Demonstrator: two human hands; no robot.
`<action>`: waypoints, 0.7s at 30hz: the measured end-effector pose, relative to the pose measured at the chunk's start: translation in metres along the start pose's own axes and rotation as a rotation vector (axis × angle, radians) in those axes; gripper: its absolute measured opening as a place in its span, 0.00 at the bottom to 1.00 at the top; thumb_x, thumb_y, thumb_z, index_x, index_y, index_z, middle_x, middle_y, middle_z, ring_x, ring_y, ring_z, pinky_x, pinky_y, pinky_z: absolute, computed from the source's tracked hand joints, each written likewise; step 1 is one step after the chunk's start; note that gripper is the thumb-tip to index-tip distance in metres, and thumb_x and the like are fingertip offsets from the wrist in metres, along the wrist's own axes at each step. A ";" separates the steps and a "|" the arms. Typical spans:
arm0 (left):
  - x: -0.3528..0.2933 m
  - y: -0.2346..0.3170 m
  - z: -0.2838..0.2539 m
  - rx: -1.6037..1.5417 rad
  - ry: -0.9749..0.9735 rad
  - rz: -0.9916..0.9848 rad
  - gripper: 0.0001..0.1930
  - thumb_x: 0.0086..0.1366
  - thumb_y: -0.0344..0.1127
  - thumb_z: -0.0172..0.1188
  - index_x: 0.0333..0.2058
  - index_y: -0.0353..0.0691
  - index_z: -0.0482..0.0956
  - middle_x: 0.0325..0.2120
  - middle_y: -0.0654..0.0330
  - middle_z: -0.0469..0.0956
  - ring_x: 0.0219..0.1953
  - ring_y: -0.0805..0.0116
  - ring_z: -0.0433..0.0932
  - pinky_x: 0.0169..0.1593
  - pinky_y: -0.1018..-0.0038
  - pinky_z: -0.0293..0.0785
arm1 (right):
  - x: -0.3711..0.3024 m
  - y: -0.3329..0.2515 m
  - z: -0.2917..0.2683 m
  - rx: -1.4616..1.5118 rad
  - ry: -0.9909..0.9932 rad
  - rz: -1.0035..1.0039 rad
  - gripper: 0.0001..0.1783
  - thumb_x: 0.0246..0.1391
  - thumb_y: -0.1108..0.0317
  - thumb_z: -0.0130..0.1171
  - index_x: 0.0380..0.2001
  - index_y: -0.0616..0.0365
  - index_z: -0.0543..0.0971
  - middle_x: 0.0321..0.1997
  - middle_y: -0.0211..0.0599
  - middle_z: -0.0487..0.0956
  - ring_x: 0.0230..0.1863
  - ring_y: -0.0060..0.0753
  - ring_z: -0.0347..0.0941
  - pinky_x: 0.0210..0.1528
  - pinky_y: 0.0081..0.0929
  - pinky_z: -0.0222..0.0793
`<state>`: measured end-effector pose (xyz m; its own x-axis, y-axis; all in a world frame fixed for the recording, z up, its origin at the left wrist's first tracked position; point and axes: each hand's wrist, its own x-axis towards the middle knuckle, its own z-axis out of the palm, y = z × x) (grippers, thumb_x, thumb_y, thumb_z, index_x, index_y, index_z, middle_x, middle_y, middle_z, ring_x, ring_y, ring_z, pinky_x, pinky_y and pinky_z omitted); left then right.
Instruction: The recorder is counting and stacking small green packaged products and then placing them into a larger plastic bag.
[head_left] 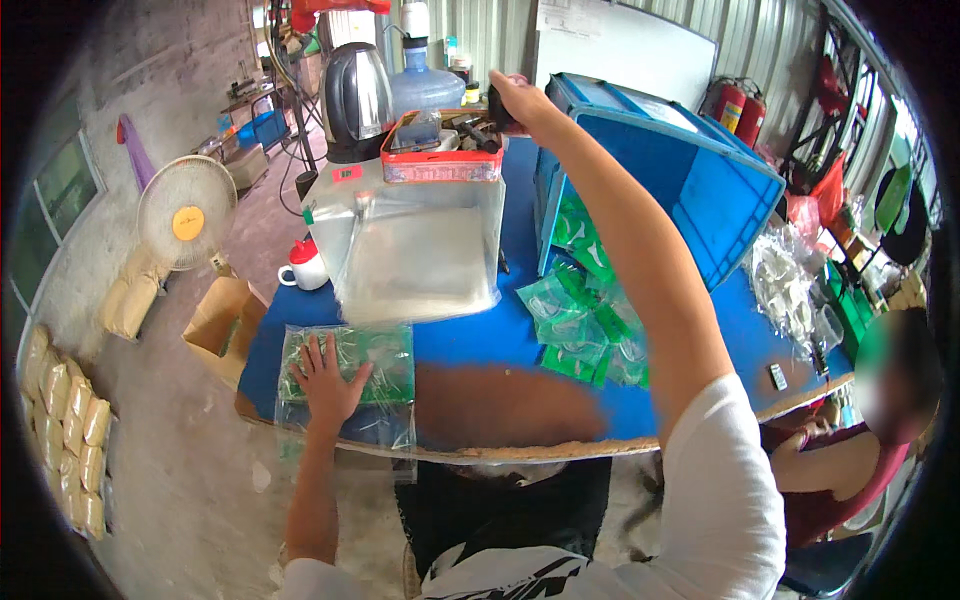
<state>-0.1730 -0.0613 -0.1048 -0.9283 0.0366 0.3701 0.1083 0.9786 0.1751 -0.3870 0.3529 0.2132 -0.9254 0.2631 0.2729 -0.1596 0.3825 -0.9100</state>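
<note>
Bag over the worktop edge, my left grip flat on it, fingers apart. Probably light, limp, slippery; pinch a side. Right grip by tin: can't tell if clamped.

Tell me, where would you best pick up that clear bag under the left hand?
Probably pinch the clear bag by its near edge, from the person's side: it lies flat beneath the left hand, but that edge overhangs the table, leaving both faces reachable.
</note>
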 end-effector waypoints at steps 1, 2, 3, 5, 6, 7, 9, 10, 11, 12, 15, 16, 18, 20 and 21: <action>-0.017 -0.028 -0.007 0.039 -0.007 -0.060 0.49 0.60 0.69 0.56 0.70 0.42 0.55 0.71 0.44 0.50 0.72 0.38 0.47 0.69 0.35 0.36 | -0.027 -0.035 0.052 0.059 -0.130 0.066 0.35 0.59 0.38 0.51 0.55 0.58 0.72 0.46 0.39 0.77 0.40 0.33 0.77 0.44 0.37 0.78; -0.016 -0.024 -0.006 0.003 -0.002 -0.043 0.49 0.60 0.69 0.56 0.70 0.42 0.55 0.71 0.44 0.50 0.72 0.39 0.47 0.69 0.35 0.36 | -0.014 -0.030 0.048 0.052 -0.111 0.066 0.35 0.59 0.38 0.51 0.55 0.58 0.72 0.46 0.39 0.77 0.40 0.33 0.77 0.44 0.37 0.78; -0.007 -0.009 -0.001 -0.053 0.002 -0.002 0.49 0.60 0.69 0.56 0.70 0.42 0.55 0.71 0.44 0.50 0.72 0.39 0.47 0.69 0.35 0.35 | 0.013 -0.016 0.027 -0.106 -0.010 0.035 0.40 0.58 0.36 0.51 0.50 0.68 0.75 0.47 0.51 0.78 0.45 0.42 0.78 0.49 0.37 0.75; 0.000 -0.002 0.006 -0.050 0.007 0.017 0.48 0.60 0.68 0.56 0.70 0.43 0.55 0.71 0.45 0.49 0.72 0.40 0.47 0.69 0.36 0.36 | 0.022 0.004 0.019 -0.406 0.222 -0.068 0.43 0.58 0.34 0.47 0.42 0.74 0.80 0.46 0.64 0.81 0.47 0.57 0.79 0.54 0.40 0.73; -0.007 -0.012 0.005 -0.012 0.008 -0.007 0.48 0.61 0.67 0.57 0.71 0.44 0.54 0.71 0.46 0.49 0.73 0.41 0.46 0.70 0.37 0.37 | 0.003 0.012 0.036 -0.410 0.194 -0.067 0.43 0.58 0.34 0.47 0.42 0.74 0.80 0.46 0.64 0.81 0.47 0.57 0.79 0.54 0.40 0.73; -0.011 -0.023 0.000 -0.010 -0.003 -0.036 0.48 0.61 0.67 0.57 0.71 0.44 0.54 0.71 0.46 0.49 0.73 0.41 0.46 0.70 0.37 0.37 | -0.026 0.013 0.050 -0.367 0.240 -0.193 0.40 0.59 0.36 0.48 0.42 0.71 0.81 0.45 0.63 0.81 0.47 0.58 0.79 0.53 0.41 0.72; -0.010 -0.024 -0.012 0.006 0.011 -0.031 0.48 0.61 0.69 0.54 0.70 0.41 0.55 0.71 0.43 0.50 0.73 0.41 0.45 0.70 0.37 0.35 | -0.080 0.017 0.041 -0.276 0.276 -0.346 0.33 0.62 0.42 0.50 0.42 0.68 0.81 0.45 0.61 0.81 0.48 0.57 0.78 0.52 0.42 0.72; -0.011 -0.027 -0.020 -0.005 -0.027 -0.025 0.48 0.61 0.69 0.54 0.70 0.41 0.55 0.71 0.43 0.50 0.73 0.41 0.45 0.70 0.37 0.35 | -0.106 0.022 0.033 -0.215 0.261 -0.373 0.30 0.64 0.45 0.50 0.43 0.66 0.81 0.45 0.59 0.81 0.48 0.56 0.78 0.52 0.43 0.71; -0.007 -0.030 -0.027 -0.059 -0.034 -0.047 0.46 0.63 0.66 0.55 0.69 0.41 0.56 0.70 0.42 0.51 0.73 0.42 0.46 0.71 0.40 0.37 | -0.138 0.022 0.028 -0.194 0.301 -0.421 0.26 0.65 0.50 0.52 0.41 0.67 0.81 0.44 0.57 0.80 0.47 0.53 0.78 0.51 0.41 0.71; -0.003 -0.034 -0.036 -0.105 -0.030 -0.067 0.44 0.65 0.63 0.56 0.69 0.40 0.56 0.70 0.42 0.52 0.73 0.43 0.47 0.71 0.43 0.38 | -0.160 0.033 0.022 -0.217 0.275 -0.427 0.25 0.65 0.50 0.53 0.42 0.67 0.80 0.44 0.54 0.80 0.48 0.48 0.77 0.50 0.38 0.71; 0.012 -0.031 -0.069 -0.444 0.059 0.013 0.37 0.68 0.53 0.58 0.68 0.37 0.58 0.69 0.42 0.54 0.72 0.44 0.50 0.72 0.52 0.43 | -0.238 0.072 -0.007 -0.252 0.162 -0.485 0.20 0.66 0.55 0.55 0.43 0.64 0.78 0.43 0.48 0.78 0.45 0.42 0.76 0.47 0.34 0.72; 0.013 -0.003 -0.101 -0.600 0.083 0.052 0.33 0.69 0.44 0.58 0.66 0.35 0.60 0.67 0.43 0.59 0.70 0.45 0.55 0.72 0.59 0.48 | -0.265 0.074 -0.025 -0.333 0.119 -0.535 0.17 0.66 0.58 0.56 0.42 0.64 0.78 0.43 0.47 0.78 0.45 0.42 0.76 0.46 0.35 0.74; 0.018 0.034 -0.158 -0.894 0.093 0.371 0.29 0.72 0.45 0.52 0.64 0.31 0.65 0.62 0.44 0.67 0.67 0.49 0.63 0.70 0.61 0.52 | -0.306 0.099 -0.068 -0.479 0.088 -0.496 0.15 0.64 0.60 0.57 0.41 0.63 0.78 0.45 0.47 0.77 0.46 0.46 0.76 0.45 0.38 0.74; 0.018 0.040 -0.198 -1.331 0.238 0.554 0.40 0.74 0.61 0.33 0.61 0.22 0.65 0.61 0.38 0.67 0.65 0.47 0.66 0.70 0.58 0.55 | -0.331 0.113 -0.099 -0.600 0.100 -0.392 0.15 0.64 0.60 0.57 0.42 0.63 0.78 0.46 0.48 0.76 0.46 0.49 0.76 0.46 0.39 0.74; 0.009 0.042 -0.255 -0.857 0.228 0.788 0.28 0.73 0.43 0.38 0.61 0.25 0.68 0.61 0.45 0.70 0.67 0.51 0.63 0.70 0.60 0.55 | -0.338 0.121 -0.108 -0.675 0.084 -0.352 0.15 0.63 0.61 0.58 0.42 0.63 0.77 0.47 0.48 0.76 0.47 0.51 0.76 0.46 0.41 0.74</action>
<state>-0.0864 -0.0714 0.1390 -0.4235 0.4468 0.7880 0.9051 0.2444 0.3479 -0.0564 0.4064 0.0445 -0.8254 0.0812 0.5587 -0.1707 0.9074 -0.3840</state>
